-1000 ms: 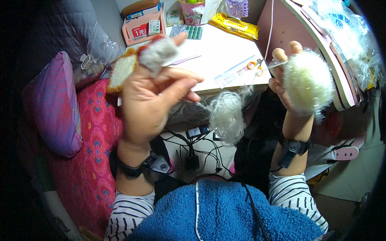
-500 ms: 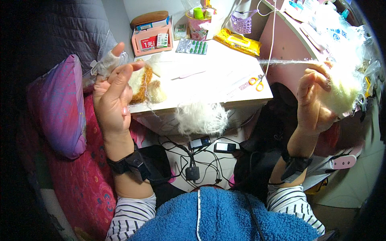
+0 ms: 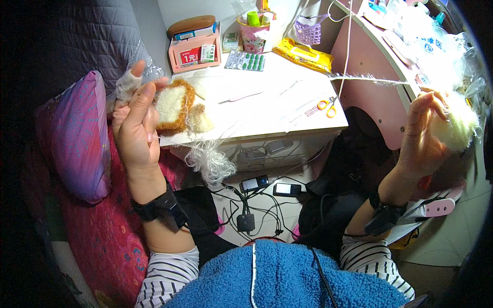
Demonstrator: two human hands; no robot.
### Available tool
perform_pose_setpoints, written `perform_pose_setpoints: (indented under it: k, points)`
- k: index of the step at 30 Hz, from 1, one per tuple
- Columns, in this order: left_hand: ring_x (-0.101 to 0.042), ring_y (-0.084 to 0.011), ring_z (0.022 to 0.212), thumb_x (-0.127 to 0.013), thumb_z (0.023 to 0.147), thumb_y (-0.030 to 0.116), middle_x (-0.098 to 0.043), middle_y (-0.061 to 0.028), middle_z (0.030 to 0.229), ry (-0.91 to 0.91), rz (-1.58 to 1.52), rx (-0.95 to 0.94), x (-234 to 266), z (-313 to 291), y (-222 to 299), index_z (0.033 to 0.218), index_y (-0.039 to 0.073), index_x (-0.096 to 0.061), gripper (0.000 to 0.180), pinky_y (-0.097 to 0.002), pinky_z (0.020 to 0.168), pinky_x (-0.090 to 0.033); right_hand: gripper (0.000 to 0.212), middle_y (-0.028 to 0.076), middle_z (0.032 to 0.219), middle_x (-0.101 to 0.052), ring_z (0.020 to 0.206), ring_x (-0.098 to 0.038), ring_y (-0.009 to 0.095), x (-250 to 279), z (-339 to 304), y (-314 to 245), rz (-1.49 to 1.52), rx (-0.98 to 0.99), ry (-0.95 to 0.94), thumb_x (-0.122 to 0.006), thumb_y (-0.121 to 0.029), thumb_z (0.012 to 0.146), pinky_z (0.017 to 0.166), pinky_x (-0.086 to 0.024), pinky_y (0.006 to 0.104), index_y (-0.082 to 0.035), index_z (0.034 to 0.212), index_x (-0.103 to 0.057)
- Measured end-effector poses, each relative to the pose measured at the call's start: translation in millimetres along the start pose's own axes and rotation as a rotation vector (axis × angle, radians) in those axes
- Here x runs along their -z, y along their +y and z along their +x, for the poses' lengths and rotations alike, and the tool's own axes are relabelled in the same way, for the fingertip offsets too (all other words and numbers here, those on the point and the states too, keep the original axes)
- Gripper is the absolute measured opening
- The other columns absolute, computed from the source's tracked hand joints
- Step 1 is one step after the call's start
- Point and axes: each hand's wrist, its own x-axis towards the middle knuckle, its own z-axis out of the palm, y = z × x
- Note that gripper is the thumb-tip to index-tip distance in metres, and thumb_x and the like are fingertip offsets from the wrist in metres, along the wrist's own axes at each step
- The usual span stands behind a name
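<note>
My left hand [image 3: 136,123] is raised at the desk's left edge, its thumb and fingers closed around what looks like white yarn. One fingertip is wrapped in white. Beside it sits a knitted, bread-slice-shaped piece [image 3: 172,107], cream with a brown border; whether the hand touches it I cannot tell. A small cream knitted piece [image 3: 200,119] is next to that. To the right, my right hand [image 3: 423,126] curls around a fuzzy pale-yellow yarn ball [image 3: 459,123]. A white fluffy strand [image 3: 375,79] runs leftward from it, fading against the white desk. A loose white yarn tangle [image 3: 210,163] hangs before the desk.
On the desk [image 3: 257,110] are orange-handled scissors [image 3: 327,107], a slim pale tool [image 3: 241,96], a blister pack [image 3: 245,60], a yellow packet [image 3: 303,54], a pink box [image 3: 194,51] and a pink cup [image 3: 254,38]. Black cables [image 3: 245,205] lie below. A purple cushion [image 3: 74,136] is left.
My right hand has moved right and slightly down with the yarn ball. My left hand has shifted slightly left, uncovering more of the knitted piece. The hanging yarn tangle has swung left.
</note>
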Motion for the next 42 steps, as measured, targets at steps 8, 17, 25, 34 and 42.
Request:
perform_pose_setpoints:
  k: [8, 17, 25, 34, 42]
  points:
    - [-0.065, -0.0111, 0.083, -0.076, 0.078, 0.002, -0.072, -0.0075, 0.093, -0.599, 0.295, 0.574, -39.6, -23.8, 1.4, 0.14, 0.002, -0.051, 0.066, -0.0239, 0.073, -0.051, 0.071, 0.016, 0.124, -0.047, 0.121, -0.047, 0.033, 15.7, -12.8, 29.7, -0.828, 0.095, -0.136, -0.081, -0.03, 0.076, 0.113, -0.028, 0.0665, -0.007, 0.133, -0.045]
    - [-0.065, -0.0176, 0.095, -0.069, 0.092, 0.022, -0.067, -0.0118, 0.102, -0.88, 0.248, 0.239, -109.5, -63.8, -40.1, 0.14, -0.002, -0.041, 0.061, -0.0328, 0.088, -0.051, 0.068, 0.014, 0.115, -0.051, 0.11, -0.061, 0.03, 20.7, -25.8, 83.7, -0.964, -0.241, -0.069, -0.08, -0.026, 0.074, 0.098, -0.051, 0.0487, -0.004, 0.127, -0.043]
    - [-0.061, -0.0102, 0.086, -0.058, 0.095, -0.001, -0.065, -0.0065, 0.091, -0.63, 0.105, 0.332, -104.5, -58.5, -19.0, 0.153, 0.0, -0.027, 0.066, -0.0234, 0.085, -0.046, 0.045, 0.015, 0.096, -0.054, 0.093, -0.061, 0.031, 37.5, -9.9, 82.9, -2.414, 0.297, -0.204, -0.072, -0.005, 0.066, 0.082, -0.05, 0.0387, -0.003, 0.109, -0.057]
    - [-0.06, -0.0117, 0.088, -0.06, 0.092, -0.001, -0.06, -0.0051, 0.089, -0.659, -0.009, 0.409, -102.2, -55.0, -21.9, 0.152, 0.001, -0.029, 0.068, -0.0259, 0.086, -0.046, 0.068, 0.015, 0.114, -0.06, 0.102, -0.061, 0.022, 47.1, -15.6, 83.2, -0.613, -0.64, -0.111, -0.084, -0.027, 0.067, 0.088, -0.051, 0.0343, 0.003, 0.12, -0.051]
    - [-0.063, -0.0123, 0.087, -0.063, 0.091, -0.002, -0.066, -0.0075, 0.095, -0.637, 0.086, 0.364, -101.6, -54.9, -26.3, 0.151, -0.001, -0.031, 0.068, -0.024, 0.083, -0.046, 0.044, 0.015, 0.107, -0.057, 0.097, -0.061, 0.031, 58.1, -8.6, 89.8, -2.399, 0.118, -0.237, -0.073, -0.002, 0.069, 0.085, -0.05, 0.0398, -0.004, 0.107, -0.052]
